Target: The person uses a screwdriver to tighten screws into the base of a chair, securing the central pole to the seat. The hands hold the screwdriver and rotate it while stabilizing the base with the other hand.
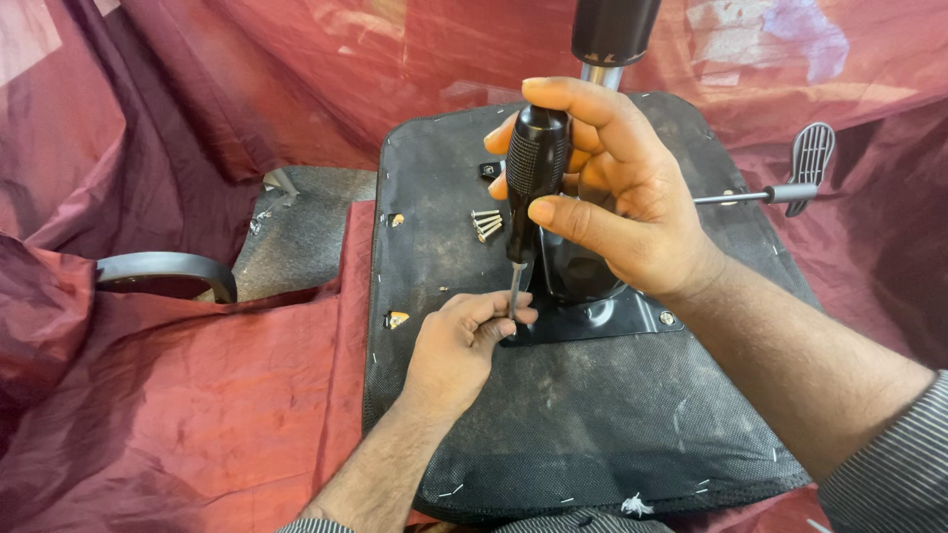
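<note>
1. The right hand [602, 188] wraps its grip around the black handle of a screwdriver [533, 168], held upright.
2. The left hand [464, 341] pinches the shaft near the tip, at the metal plate [612, 316] on the upturned chair seat [553, 415].
3. Loose screws [486, 225] lie on the seat nearby.

sleeves: dark grey, thin pale stripes | forearms bare | hands ungloved

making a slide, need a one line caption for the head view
Right hand drives a black-handled screwdriver while left hand steadies its shaft at the metal plate.
</note>
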